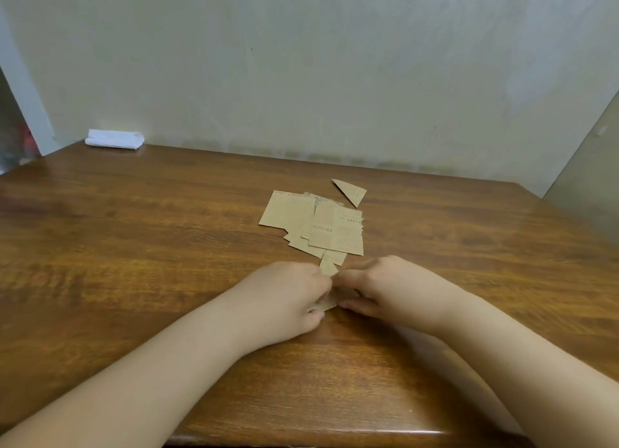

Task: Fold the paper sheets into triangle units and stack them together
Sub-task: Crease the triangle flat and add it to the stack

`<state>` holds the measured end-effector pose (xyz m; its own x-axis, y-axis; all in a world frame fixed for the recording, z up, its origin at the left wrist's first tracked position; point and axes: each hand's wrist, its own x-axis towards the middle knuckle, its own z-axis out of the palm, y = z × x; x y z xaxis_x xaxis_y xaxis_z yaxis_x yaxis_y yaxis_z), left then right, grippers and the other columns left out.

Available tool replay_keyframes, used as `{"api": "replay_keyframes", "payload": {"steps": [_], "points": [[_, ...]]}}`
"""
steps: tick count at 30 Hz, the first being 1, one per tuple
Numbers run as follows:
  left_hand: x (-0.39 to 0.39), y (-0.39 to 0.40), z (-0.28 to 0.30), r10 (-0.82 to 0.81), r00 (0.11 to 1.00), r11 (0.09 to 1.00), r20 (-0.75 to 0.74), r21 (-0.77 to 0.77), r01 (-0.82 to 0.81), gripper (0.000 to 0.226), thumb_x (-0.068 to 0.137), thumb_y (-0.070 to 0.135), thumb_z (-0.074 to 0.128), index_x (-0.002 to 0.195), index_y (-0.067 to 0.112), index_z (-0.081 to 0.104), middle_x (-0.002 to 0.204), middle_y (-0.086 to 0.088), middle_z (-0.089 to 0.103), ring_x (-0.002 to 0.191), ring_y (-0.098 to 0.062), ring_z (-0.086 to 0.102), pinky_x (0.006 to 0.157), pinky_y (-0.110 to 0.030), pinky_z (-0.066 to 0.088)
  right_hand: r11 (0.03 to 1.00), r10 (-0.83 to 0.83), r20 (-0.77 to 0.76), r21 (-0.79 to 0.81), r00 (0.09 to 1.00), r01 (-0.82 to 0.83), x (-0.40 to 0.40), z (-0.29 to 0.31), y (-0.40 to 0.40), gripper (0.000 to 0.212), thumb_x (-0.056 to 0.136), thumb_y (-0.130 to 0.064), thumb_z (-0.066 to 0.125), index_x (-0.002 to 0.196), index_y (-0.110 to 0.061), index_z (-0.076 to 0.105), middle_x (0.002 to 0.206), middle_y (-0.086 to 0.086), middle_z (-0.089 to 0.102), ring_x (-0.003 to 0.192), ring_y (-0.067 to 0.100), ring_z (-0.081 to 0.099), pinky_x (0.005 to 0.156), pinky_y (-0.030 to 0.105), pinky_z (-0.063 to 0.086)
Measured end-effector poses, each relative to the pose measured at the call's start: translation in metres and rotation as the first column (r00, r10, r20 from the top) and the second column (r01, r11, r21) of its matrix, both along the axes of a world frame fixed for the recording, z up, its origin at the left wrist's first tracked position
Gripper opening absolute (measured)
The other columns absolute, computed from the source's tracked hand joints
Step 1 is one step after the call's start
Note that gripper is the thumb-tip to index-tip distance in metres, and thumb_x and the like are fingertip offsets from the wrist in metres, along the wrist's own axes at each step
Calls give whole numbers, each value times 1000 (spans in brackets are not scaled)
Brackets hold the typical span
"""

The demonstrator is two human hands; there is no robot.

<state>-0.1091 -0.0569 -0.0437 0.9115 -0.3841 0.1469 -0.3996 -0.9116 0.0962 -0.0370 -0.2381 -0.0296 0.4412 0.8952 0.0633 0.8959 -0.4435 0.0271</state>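
A loose pile of several brown printed paper sheets lies on the wooden table, near its middle. One folded paper triangle lies just beyond the pile, to its right. Nearer to me, my left hand and my right hand meet over a small part-folded brown paper piece. Both hands pinch it between curled fingers, and most of it is hidden under them. One end of the piece pokes out above the fingers towards the pile.
A folded white cloth lies at the table's far left corner by the pale wall. The table's front edge runs right below my forearms. A grey panel leans at the far right.
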Motion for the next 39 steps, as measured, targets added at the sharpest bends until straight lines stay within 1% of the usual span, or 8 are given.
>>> {"api": "replay_keyframes", "payload": {"steps": [6, 10, 13, 16, 20, 24, 29, 39], "points": [[4, -7, 5, -87, 990, 950, 115, 310, 47, 16, 95, 10, 42, 107, 14, 51, 91, -4, 57, 82, -25, 57, 65, -34, 40, 999, 18, 167, -54, 986, -9, -1, -6, 9, 28, 90, -36, 47, 112, -22, 55, 104, -2, 65, 89, 20, 61, 75, 30, 49], [8, 3, -1, 196, 978, 969, 70, -169, -182, 22, 95, 12, 45, 106, 24, 60, 100, 4, 65, 91, -16, 61, 77, -32, 51, 945, -156, -254, 244, 955, 219, 4, -14, 2, 31, 86, -26, 64, 116, -31, 58, 107, -7, 67, 99, 10, 59, 90, 29, 47], [2, 6, -1, 322, 913, 536, -250, -747, -394, 22, 89, 6, 60, 90, 27, 65, 80, 8, 71, 75, -7, 68, 68, -22, 56, 729, -168, -599, 459, 783, 508, 7, -13, -2, 10, 87, -21, 68, 94, -27, 66, 94, -6, 70, 91, 12, 65, 89, 33, 51], [-1, 6, 0, 174, 868, 221, -466, -840, -495, 22, 87, 0, 65, 96, 20, 59, 72, -1, 73, 68, -10, 73, 59, -20, 57, 631, -170, -749, 415, 640, 655, 10, -7, 5, 9, 86, -22, 70, 92, -29, 66, 81, -3, 71, 70, 8, 66, 67, 21, 54], [-1, 6, -9, 383, 875, 638, -297, -599, -483, 18, 87, 16, 65, 76, 29, 63, 65, 9, 63, 51, 0, 58, 47, -7, 38, 721, -441, -559, 246, 703, 648, 7, -15, 15, 17, 81, -30, 71, 92, -34, 58, 80, -12, 63, 67, 1, 58, 56, 14, 42], [-5, 9, -12, 379, 909, 831, -175, -369, -417, 10, 88, 28, 63, 80, 33, 65, 87, 15, 52, 83, -2, 52, 66, -16, 39, 754, -548, -324, 209, 771, 623, 0, -21, 21, 27, 82, -41, 68, 101, -29, 53, 93, -13, 49, 91, 11, 49, 79, 24, 39], [-1, 21, -8, 310, 916, 872, -254, -308, -380, 4, 87, 41, 63, 87, 37, 62, 100, 19, 47, 104, -4, 38, 93, -30, 27, 826, -442, -320, 219, 838, 520, -15, -17, 35, 18, 80, -44, 68, 80, -29, 56, 89, -11, 53, 91, 13, 50, 85, 28, 37], [2, 41, -4, 233, 857, 859, -460, -316, -403, 18, 81, 44, 67, 92, 57, 59, 115, 29, 42, 118, -12, 30, 95, -31, 21, 771, -501, -665, -52, 554, 635, -15, -8, 56, 24, 63, -47, 76, 61, -26, 67, 84, 0, 70, 106, 30, 55, 87, 38, 49]]}}
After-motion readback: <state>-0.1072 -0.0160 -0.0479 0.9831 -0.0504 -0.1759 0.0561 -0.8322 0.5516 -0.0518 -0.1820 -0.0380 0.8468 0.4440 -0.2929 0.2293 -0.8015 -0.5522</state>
